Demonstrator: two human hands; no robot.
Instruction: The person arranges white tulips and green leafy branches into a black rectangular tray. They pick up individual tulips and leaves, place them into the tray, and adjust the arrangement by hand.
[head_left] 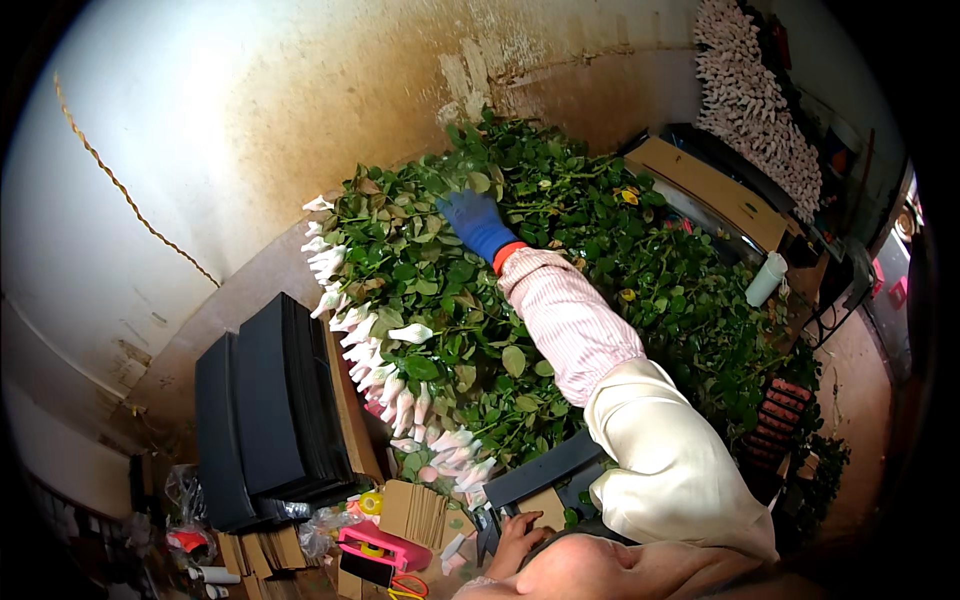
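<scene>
My right hand (472,222), in a blue glove with an orange cuff, reaches far into a big pile of leafy green rose stems (590,240). Leaves hide its fingertips, so whether it grips a stem does not show. Along the pile's left edge stick out several rose heads (365,355) in white netting sleeves, and one sleeved rose head (410,334) lies on the leaves. Low in the picture, my bare left hand (515,540) rests with fingers apart beside a brown cardboard piece (545,508) and a black strip (543,468).
Black sheets (275,400) stand stacked at left. Nearby are brown cardboard pieces (413,513), a pink tape dispenser (385,546) and orange-handled scissors (408,587). On the right are a pale cylinder (767,279) and a long cardboard box (710,190), with more sleeved roses (755,110) behind.
</scene>
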